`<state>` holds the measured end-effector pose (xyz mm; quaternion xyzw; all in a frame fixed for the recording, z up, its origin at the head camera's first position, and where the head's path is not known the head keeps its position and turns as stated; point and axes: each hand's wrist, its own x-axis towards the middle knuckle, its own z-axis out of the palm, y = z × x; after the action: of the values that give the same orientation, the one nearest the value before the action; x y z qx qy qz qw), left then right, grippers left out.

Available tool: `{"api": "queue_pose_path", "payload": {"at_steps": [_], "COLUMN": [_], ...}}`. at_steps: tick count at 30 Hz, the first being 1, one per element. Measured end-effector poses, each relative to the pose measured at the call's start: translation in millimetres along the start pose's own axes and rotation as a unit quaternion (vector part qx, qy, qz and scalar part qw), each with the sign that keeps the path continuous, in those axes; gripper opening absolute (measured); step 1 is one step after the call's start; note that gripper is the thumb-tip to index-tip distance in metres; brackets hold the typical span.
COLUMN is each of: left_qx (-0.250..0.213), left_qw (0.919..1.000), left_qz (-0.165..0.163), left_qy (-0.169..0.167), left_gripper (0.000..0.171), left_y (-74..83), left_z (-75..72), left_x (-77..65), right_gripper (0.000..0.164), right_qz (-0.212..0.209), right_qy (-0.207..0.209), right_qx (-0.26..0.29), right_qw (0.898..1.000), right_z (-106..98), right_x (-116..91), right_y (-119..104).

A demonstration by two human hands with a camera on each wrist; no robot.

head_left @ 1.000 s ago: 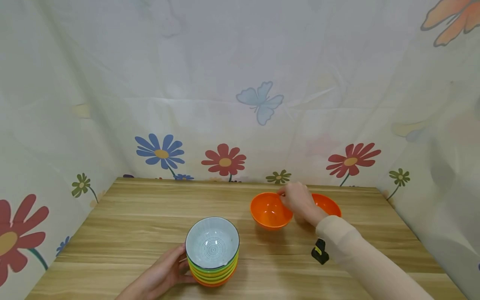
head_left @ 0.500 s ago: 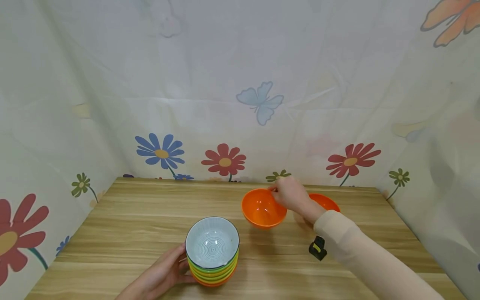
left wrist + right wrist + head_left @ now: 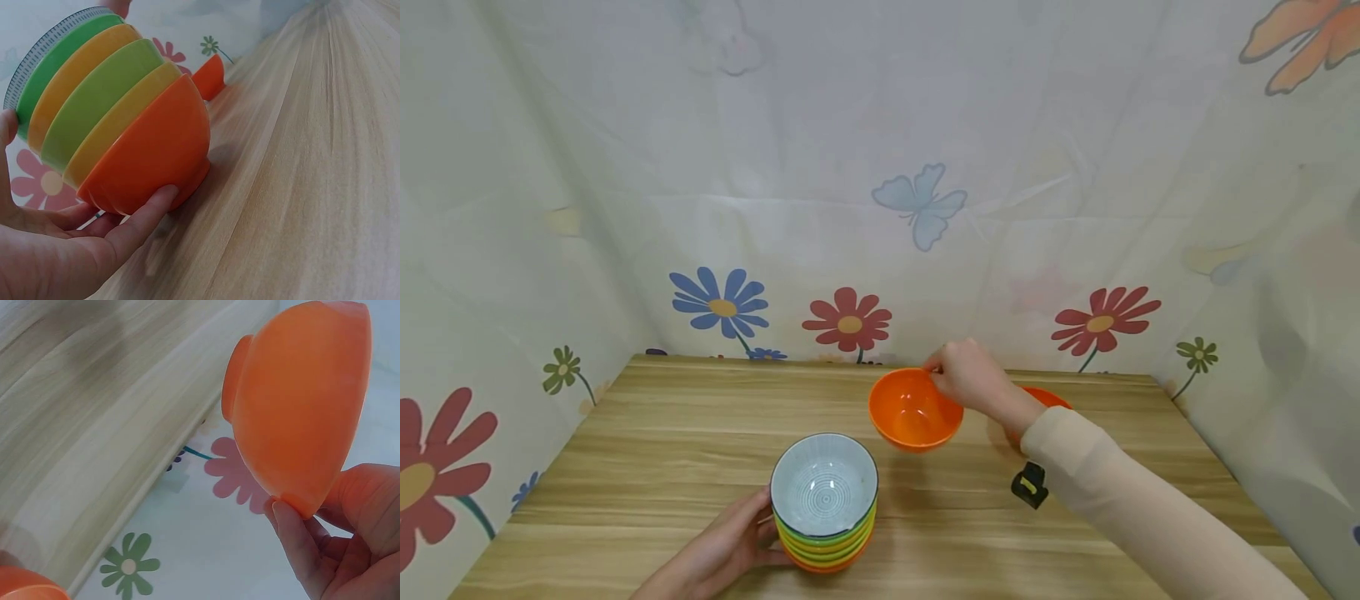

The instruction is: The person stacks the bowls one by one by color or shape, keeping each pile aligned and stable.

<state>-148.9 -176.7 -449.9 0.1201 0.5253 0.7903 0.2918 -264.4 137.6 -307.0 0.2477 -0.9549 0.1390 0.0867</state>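
Between thumb and fingers my right hand pinches the rim of an orange bowl, whose mouth faces up. From the right wrist view, the bowl's foot and side show, with the fingertips at its rim. At the front, my left hand grips the side of a stack of nested bowls. A pale grey bowl with a dark rim tops that stack. Below it, the left wrist view shows green, yellow-orange, lime and yellow bowls, with an orange bowl lowest and one finger against it.
Another orange bowl stands at the right on the wood-grain table, partly hidden by the right forearm. A white curtain printed with flowers rises behind the table and along both sides. A black strap piece hangs from the right sleeve.
My right hand has carried the orange bowl left and slightly up, away from the other orange bowl. The left hand and the stack have stayed in place.
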Motion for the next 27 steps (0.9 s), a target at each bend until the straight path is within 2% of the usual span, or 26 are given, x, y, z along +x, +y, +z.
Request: {"api": "queue_pose_path", "payload": {"at_steps": [9,19,27], "left_qx": [0.006,0.002,0.001], "left_qw": [1.0,0.9999,0.9998], "left_qz": [-0.003,0.007,0.008], "left_qy": [0.001,-0.008,-0.017], "left_gripper": [0.045,0.039,0.039], "left_y": [-0.1,-1.9,-2.3], "left_z": [-1.5,-3.6,-5.1], "left_x": [-0.2,2.1,2.4], "right_gripper": [0.017,0.016,0.016], "right_qz": [-0.012,-0.068,-0.066], "right_qy": [-0.011,0.009,0.008], "right_qx": [0.018,0.015,0.014], "right_qw": [1.0,0.998,0.998], "right_z": [-6.3,-11.6,-14.5], "right_x": [1.8,1.4,3.9], "right_y": [-17.8,-38.6,-53.6]}}
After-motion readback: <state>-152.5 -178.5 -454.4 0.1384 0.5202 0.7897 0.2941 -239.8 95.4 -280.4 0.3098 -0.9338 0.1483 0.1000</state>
